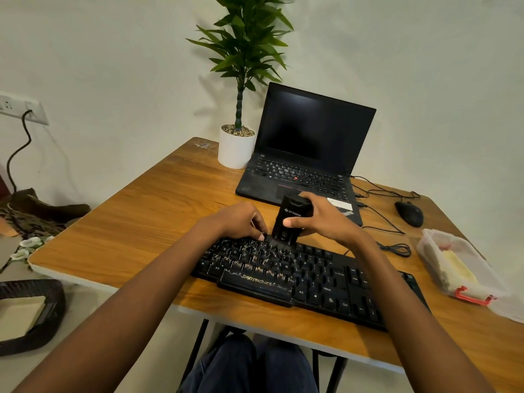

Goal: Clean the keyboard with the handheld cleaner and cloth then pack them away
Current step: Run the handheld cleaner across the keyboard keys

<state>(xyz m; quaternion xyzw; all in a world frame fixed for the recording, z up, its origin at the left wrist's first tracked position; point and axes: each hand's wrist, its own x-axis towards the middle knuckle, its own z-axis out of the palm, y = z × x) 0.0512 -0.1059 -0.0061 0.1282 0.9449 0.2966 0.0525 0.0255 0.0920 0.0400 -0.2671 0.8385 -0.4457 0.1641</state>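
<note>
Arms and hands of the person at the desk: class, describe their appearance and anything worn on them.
The left forearm and right forearm are bare, no sleeve in view. The left hand and right hand show no glove, ring, watch or bracelet.

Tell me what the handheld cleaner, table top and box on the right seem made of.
Handheld cleaner: likely matt black plastic, moulded casing with printed logo. Table top: glossy wood grain with pale edge, probably laminate. Box: translucent plastic, contents show through, red latch.
</note>
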